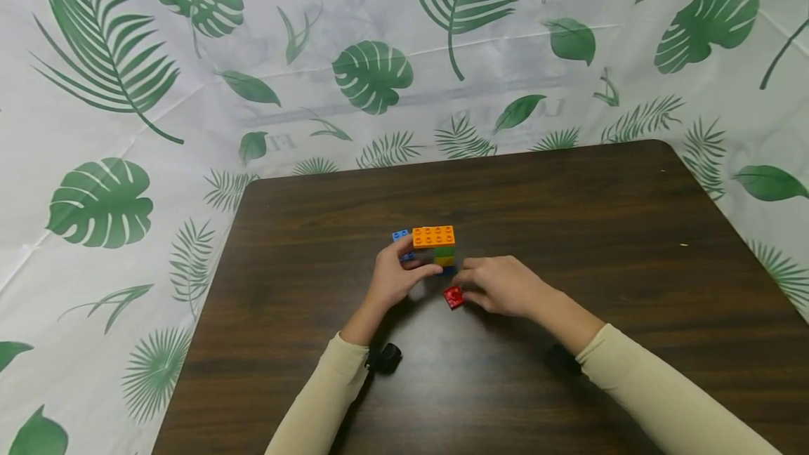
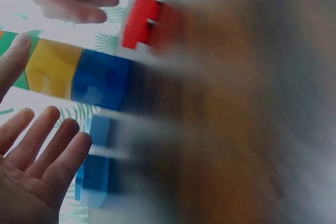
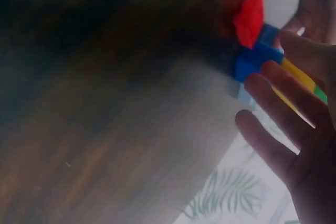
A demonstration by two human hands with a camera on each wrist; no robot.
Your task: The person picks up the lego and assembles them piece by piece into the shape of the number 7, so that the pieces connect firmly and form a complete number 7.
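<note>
A small tower stands mid-table: a dark blue brick [image 2: 101,80] at the bottom, then a yellow brick [image 2: 54,70], a green brick [image 1: 444,251] and a long orange brick [image 1: 433,236] that overhangs to the left. Around the overhang side is my left hand [image 1: 393,278], fingers spread and thumb tip overlapping the tower. Lighter blue pieces [image 2: 96,171] stand beside its fingertips, partly hidden by the hand in the head view. A small red brick [image 1: 453,296] lies in front of the tower. My right hand [image 1: 502,285] hovers just right of it, fingers loosely extended and holding nothing.
The dark wood table [image 1: 569,216] reaches back to a white leaf-print sheet [image 1: 278,132] hung behind and beside it. A black wrist camera [image 1: 387,358] sits at the left cuff. Much of the tabletop is blurred in both wrist views.
</note>
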